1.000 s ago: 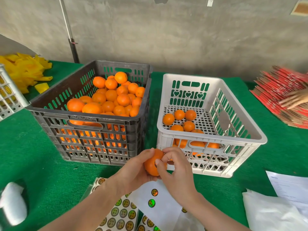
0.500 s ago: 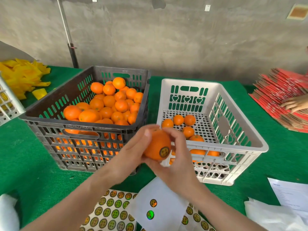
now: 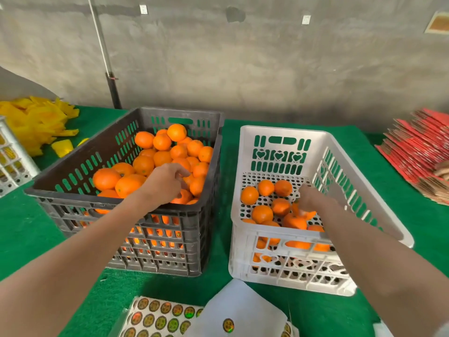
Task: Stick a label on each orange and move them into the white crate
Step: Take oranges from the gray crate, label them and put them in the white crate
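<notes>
A dark grey crate (image 3: 73,199) on the left holds a heap of oranges (image 3: 161,142). Beside it on the right, a white crate (image 3: 279,132) has several oranges (image 3: 262,212) on its floor. My left hand (image 3: 165,183) reaches into the dark crate, with loosely curled fingers over an orange (image 3: 183,198) near the front right corner. My right hand (image 3: 309,198) is low inside the white crate and blurred. It is still round an orange (image 3: 302,212) among the others. A sheet of round labels (image 3: 158,319) lies at the near edge.
White backing paper (image 3: 243,310) carrying one label lies next to the sheet on the green table cover (image 3: 29,229). Yellow wrappers (image 3: 36,122) and another white crate (image 3: 12,156) sit far left. Red flattened boxes (image 3: 418,147) are stacked far right. A pole (image 3: 109,69) stands behind.
Both hands held one labelled orange in front of the crates. Now my right hand has carried it down into the white crate, and my left hand has moved into the dark crate.
</notes>
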`<state>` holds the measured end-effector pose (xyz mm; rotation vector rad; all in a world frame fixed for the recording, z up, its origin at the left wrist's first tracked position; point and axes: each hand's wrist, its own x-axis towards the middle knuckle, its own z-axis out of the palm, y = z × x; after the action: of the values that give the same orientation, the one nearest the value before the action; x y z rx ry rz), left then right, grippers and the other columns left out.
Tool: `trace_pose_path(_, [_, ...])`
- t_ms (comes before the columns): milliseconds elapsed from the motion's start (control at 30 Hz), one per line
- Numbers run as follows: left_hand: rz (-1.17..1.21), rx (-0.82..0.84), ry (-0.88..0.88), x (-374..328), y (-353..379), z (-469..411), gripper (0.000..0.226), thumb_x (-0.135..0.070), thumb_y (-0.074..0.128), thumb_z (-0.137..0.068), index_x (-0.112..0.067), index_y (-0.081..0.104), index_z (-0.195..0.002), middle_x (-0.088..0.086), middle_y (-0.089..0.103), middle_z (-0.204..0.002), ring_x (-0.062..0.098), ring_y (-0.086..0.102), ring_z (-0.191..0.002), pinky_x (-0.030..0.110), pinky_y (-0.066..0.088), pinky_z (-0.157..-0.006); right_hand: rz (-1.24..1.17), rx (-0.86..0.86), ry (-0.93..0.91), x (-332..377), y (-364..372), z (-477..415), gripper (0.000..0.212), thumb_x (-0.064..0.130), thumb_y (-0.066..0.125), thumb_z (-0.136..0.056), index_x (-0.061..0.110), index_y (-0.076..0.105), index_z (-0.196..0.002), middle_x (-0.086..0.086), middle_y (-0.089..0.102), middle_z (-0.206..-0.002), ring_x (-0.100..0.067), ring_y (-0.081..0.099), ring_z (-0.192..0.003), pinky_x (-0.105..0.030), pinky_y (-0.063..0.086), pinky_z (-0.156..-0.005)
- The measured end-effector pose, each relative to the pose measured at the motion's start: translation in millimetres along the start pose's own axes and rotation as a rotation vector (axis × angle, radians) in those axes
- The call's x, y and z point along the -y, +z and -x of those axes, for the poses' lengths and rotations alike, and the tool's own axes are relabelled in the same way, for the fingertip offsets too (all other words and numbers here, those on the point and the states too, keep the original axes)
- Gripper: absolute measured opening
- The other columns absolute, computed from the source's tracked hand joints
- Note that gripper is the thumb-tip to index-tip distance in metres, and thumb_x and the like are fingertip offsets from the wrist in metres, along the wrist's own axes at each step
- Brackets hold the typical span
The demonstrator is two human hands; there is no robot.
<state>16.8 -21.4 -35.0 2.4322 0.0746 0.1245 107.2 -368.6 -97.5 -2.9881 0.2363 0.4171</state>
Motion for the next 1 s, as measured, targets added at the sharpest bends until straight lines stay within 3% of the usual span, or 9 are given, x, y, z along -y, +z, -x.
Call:
trace_pose_path(100, [0.221,-0.137,-0.031,6.0,-5.1,2.0,0.026,-0.001,0.034,-0.100,-0.015,0.055,-0.107,0.002,0.063,-0.087,0.013,0.064,-0.065,0.027,0.049,-0.055,-0.018,0.036,0.050,-4.8,12.1,-16.8,0.057,0.006,0.041,-0.094,0.003,0.016,-0.145,-0.019,0.057,-0.110,-0.027,0.053,-0.081,-0.035,0.043,-0.063])
trace_pose_path(167, [0.362,-0.218,-0.050,9.6,-9.1,4.5,0.029,0.001,0.033,-0.100,-0.015,0.056,-0.108,0.003,0.064,-0.089,0.015,0.064,-0.067,0.030,0.051,-0.058,0.053,0.038,0.082,0.1,13.2,-16.4,0.065,0.005,0.041,-0.093,0.011,0.008,-0.149,-0.027,0.024,-0.149,-0.042,0.042,-0.122,-0.052,0.042,-0.093])
trace_pose_path(233, [0.458,-0.231,-0.075,14.1,-14.0,5.5,0.032,0.005,0.033,-0.098,-0.015,0.056,-0.107,0.002,0.065,-0.089,0.014,0.064,-0.069,0.027,0.051,-0.058,0.072,-0.127,0.047,10.2,4.5,-5.4,0.070,0.004,0.051,-0.088,0.016,0.015,-0.148,-0.022,0.005,-0.155,-0.044,0.015,-0.140,-0.059,0.023,-0.109])
trace_pose_path(400, [0.410,-0.229,-0.100,38.0,-53.6,-18.9,0.032,0.010,0.039,-0.093,-0.010,0.062,-0.102,0.000,0.065,-0.081,0.013,0.062,-0.064,0.023,0.050,-0.054,-0.373,-0.656,-0.513,62.3,-22.6,53.2,0.041,0.001,0.060,-0.086,0.000,0.052,-0.127,-0.022,0.048,-0.135,-0.037,0.043,-0.127,-0.042,0.034,-0.106])
trace_pose_path(533, [0.161,-0.115,-0.139,60.8,-78.6,-49.8,0.020,0.000,0.060,-0.087,-0.011,0.063,-0.103,0.013,0.064,-0.102,0.026,0.062,-0.094,0.036,0.052,-0.076,-0.495,-0.704,-0.909,137.6,-27.5,118.2,0.018,0.008,0.059,-0.089,0.004,0.063,-0.107,-0.010,0.064,-0.106,-0.020,0.059,-0.098,-0.025,0.043,-0.087])
trace_pose_path(600, [-0.246,0.045,-0.123,66.7,-77.2,-59.1,0.035,-0.011,0.068,-0.085,-0.011,0.060,-0.119,0.013,0.060,-0.118,0.029,0.057,-0.111,0.038,0.049,-0.090,-0.493,-0.605,-1.034,171.8,-22.8,136.4,0.016,0.010,0.059,-0.089,0.006,0.064,-0.104,-0.006,0.064,-0.103,-0.016,0.058,-0.094,-0.024,0.044,-0.082])
trace_pose_path(700, [-0.709,0.419,-0.104,75.3,-69.2,-62.6,0.048,-0.018,0.052,-0.095,-0.016,0.041,-0.142,0.010,0.048,-0.138,0.030,0.048,-0.122,0.037,0.042,-0.097,-0.428,-0.412,-1.045,201.6,-11.0,140.3,0.021,0.014,0.057,-0.092,0.011,0.062,-0.113,-0.002,0.062,-0.111,-0.013,0.054,-0.103,-0.022,0.040,-0.086])
trace_pose_path(800, [-0.787,0.638,-0.191,87.7,-64.3,-62.8,0.055,-0.024,0.046,-0.098,-0.020,0.025,-0.148,0.013,0.032,-0.150,0.034,0.035,-0.133,0.043,0.033,-0.103,-0.412,-0.284,-0.960,205.1,-8.5,135.3,0.027,0.017,0.056,-0.094,0.016,0.059,-0.120,0.001,0.060,-0.120,-0.013,0.053,-0.110,-0.022,0.041,-0.091])
trace_pose_path(1000, [-0.682,0.424,-0.105,88.8,-62.2,-71.3,0.071,-0.013,0.072,-0.078,-0.026,0.035,-0.137,0.011,0.046,-0.117,0.027,0.050,-0.093,0.035,0.044,-0.070,-0.851,-0.279,-0.866,190.8,-15.2,160.8,0.021,0.004,0.056,-0.092,0.011,0.063,-0.111,0.008,0.062,-0.104,-0.005,0.058,-0.100,-0.015,0.046,-0.085])
